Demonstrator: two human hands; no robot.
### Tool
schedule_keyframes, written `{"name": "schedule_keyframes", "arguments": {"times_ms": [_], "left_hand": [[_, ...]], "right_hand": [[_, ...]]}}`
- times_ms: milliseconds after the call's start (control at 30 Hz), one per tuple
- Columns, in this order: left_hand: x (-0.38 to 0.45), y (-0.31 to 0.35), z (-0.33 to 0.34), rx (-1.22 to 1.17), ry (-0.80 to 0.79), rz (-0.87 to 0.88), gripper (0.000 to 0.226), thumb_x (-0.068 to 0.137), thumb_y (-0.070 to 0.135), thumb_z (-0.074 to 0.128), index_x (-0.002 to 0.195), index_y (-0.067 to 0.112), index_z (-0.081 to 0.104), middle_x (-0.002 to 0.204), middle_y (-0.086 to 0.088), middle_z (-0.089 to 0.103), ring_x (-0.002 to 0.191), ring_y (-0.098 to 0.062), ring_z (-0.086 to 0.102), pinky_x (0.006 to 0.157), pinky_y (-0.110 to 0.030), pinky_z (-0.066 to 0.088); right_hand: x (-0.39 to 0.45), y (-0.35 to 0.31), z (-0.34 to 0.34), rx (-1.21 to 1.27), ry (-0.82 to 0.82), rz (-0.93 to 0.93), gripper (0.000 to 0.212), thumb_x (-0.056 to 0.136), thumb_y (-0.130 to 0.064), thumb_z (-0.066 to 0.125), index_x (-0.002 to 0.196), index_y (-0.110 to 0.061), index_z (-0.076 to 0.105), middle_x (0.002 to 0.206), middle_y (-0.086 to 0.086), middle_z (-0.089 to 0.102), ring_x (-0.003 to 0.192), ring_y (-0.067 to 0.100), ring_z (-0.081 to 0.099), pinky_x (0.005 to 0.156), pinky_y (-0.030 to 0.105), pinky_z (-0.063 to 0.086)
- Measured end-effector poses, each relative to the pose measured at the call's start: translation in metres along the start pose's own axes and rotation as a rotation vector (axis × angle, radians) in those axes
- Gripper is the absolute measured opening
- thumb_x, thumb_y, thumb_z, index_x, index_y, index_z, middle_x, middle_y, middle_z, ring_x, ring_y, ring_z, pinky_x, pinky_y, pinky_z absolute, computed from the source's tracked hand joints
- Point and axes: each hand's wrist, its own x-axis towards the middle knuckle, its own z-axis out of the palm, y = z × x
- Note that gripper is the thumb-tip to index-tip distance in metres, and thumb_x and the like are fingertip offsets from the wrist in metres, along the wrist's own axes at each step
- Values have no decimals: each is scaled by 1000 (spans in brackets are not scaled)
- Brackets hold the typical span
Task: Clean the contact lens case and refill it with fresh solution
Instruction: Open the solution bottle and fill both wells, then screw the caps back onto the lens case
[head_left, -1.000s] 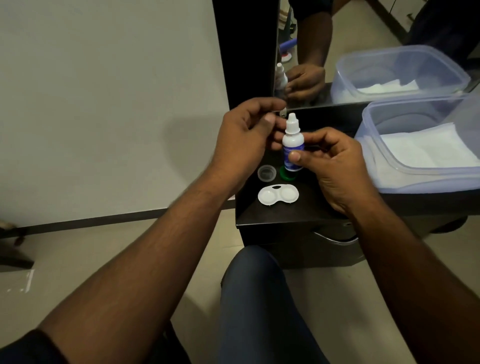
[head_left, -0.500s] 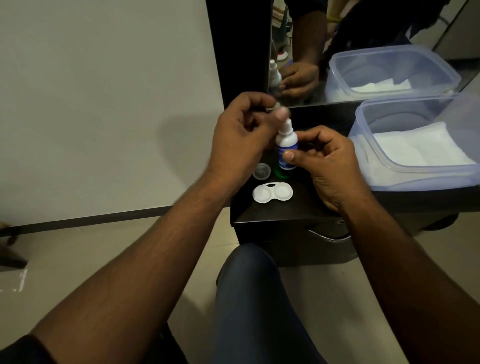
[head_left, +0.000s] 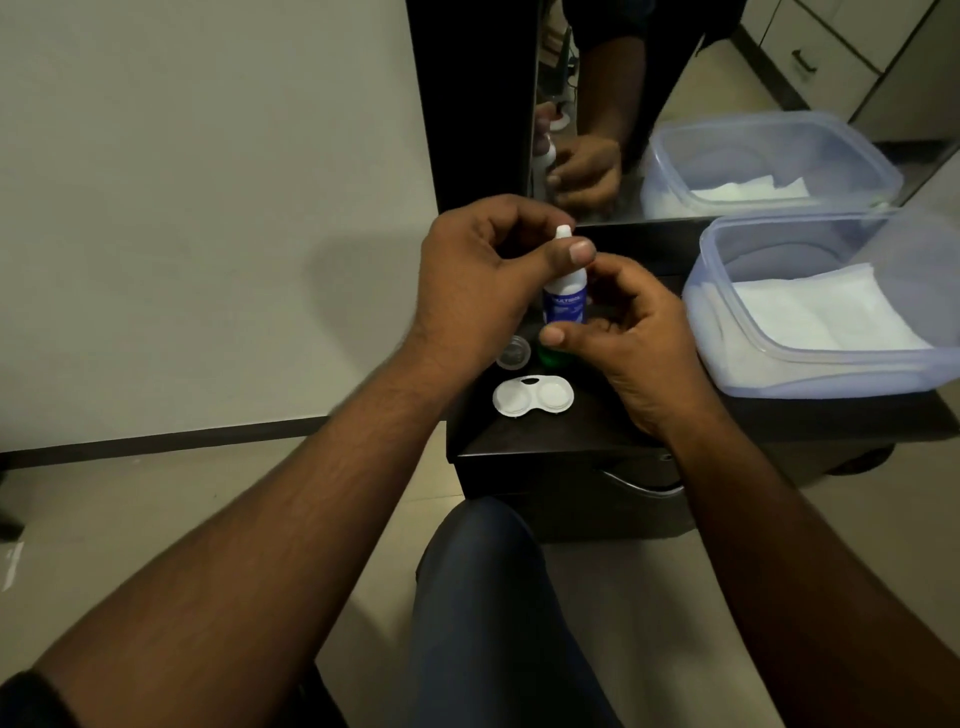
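Since a second ago the left hand (head_left: 478, 275) has closed thumb and fingers on the tip of the solution bottle (head_left: 565, 299), which the right hand (head_left: 631, 338) pinches upright, far of the open lens case (head_left: 532, 396) on the dark shelf (head_left: 582, 431). This looks like uncapping before the refill; next, tip the nozzle over the case's wells. Whether the cap is off is hidden behind the left thumb, and a green cap (head_left: 548, 354) sits half-covered.

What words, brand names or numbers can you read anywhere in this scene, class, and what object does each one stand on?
Solution bottle: a white word at the top of its blue label, too blurred to read with certainty; the smaller lines below it are illegible.
Lens case: no text visible.
Plastic container: no text visible.
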Motion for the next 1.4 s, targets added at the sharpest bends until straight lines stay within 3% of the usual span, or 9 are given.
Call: {"name": "schedule_keyframes", "arguments": {"times_ms": [167,333,400,567,733,900,1100,1233,1400], "left_hand": [[0,0,6,63,-75,29,12,81,13,74,91,9,71,83,4,70,77,-4,68,70,-17,54],[5,-6,-8,-36,-239,42,15,88,5,63,103,3,66,95,-12,70,92,-23,70,83,-37,58],[4,-8,-12,-83,-257,14,24,93,5,56,116,5,60,105,-12,68,101,-19,67,88,-34,55],[-1,-26,-28,467,-250,-36,28,86,21,68,113,18,67,107,0,62,88,3,56,76,0,37],[-1,-27,-32,642,-499,-246,48,79,32,75,124,22,61,120,3,61,93,-3,53,72,-10,39],[3,-24,-27,710,-555,-235,54,74,33,80,123,19,63,115,1,65,86,-4,54,73,-17,42],[6,-25,-25,778,-564,-152,43,76,28,77,117,18,68,102,2,69,80,-6,56,64,-14,39],[7,-24,-26,764,-531,-135,39,77,28,77,114,20,70,101,1,71,82,-7,59,71,-21,44],[0,-22,-36,580,-361,-139,30,80,22,73,110,25,72,84,13,65,73,2,60,65,-6,42]], "right_hand": [[-2,2,-2,-5,10,-10,37,73,-13,77,107,-18,66,102,8,70,95,46,59,81,61,51],[-2,-1,0,0,-33,32,42,77,-6,73,118,-13,63,111,6,69,104,23,65,92,44,52],[-2,-2,2,21,51,21,45,78,-4,72,121,-14,61,113,3,68,105,17,65,92,36,52],[2,4,3,-91,325,-11,52,79,-8,74,126,-21,55,119,2,63,104,12,62,88,26,53],[2,10,8,-343,332,-8,48,79,-11,74,122,-24,58,116,-1,63,100,6,62,87,23,53],[0,10,10,-367,377,15,50,77,-13,76,123,-18,57,113,1,65,100,8,63,89,26,53],[-21,1,9,-492,446,-90,52,82,-22,72,129,-16,53,115,2,55,98,-1,53,82,2,39],[-38,-1,7,-490,390,-199,30,84,-15,69,113,-12,62,99,-1,54,84,-3,54,72,6,42],[-42,-4,-2,-502,73,-153,29,77,-21,77,104,-17,67,93,-5,60,82,10,59,71,17,49]]}}
